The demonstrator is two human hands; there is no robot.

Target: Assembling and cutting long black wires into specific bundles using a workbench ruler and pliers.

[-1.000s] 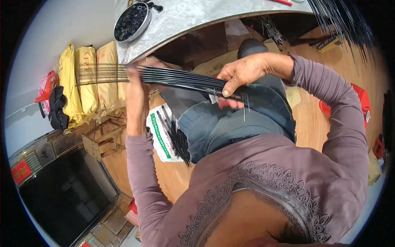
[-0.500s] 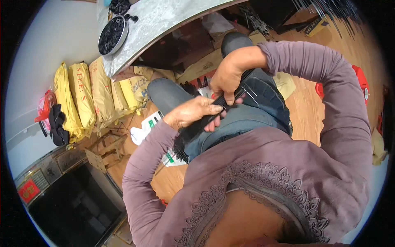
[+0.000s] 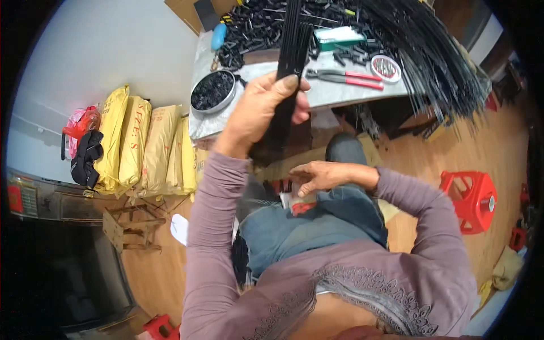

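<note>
My left hand [image 3: 258, 110] is raised at the table's front edge, closed round a thick bundle of long thin black rods [image 3: 294, 48]. The bundle stands nearly upright in the view, its upper part over the table and its lower part hanging blurred below my fingers. My right hand [image 3: 328, 177] hovers above my lap with thumb and fingers apart and nothing gripped. Just below its fingertips is a small white and red thing [image 3: 297, 204], too blurred to name; whether my fingers touch it I cannot tell.
On the table [image 3: 340, 97] lie red-handled pliers [image 3: 345, 78], a round tin of black pieces [image 3: 212, 92], a small round dish [image 3: 386, 69], a green-and-white box [image 3: 340, 38] and many short black pieces. Long black rods [image 3: 419, 51] overhang the right. A red stool [image 3: 469, 201] and yellow sacks [image 3: 133, 144] stand around.
My left hand has lifted the bundle from my lap up to the table's edge. My right hand has let go of it and opened over my lap. The view has shifted toward the table.
</note>
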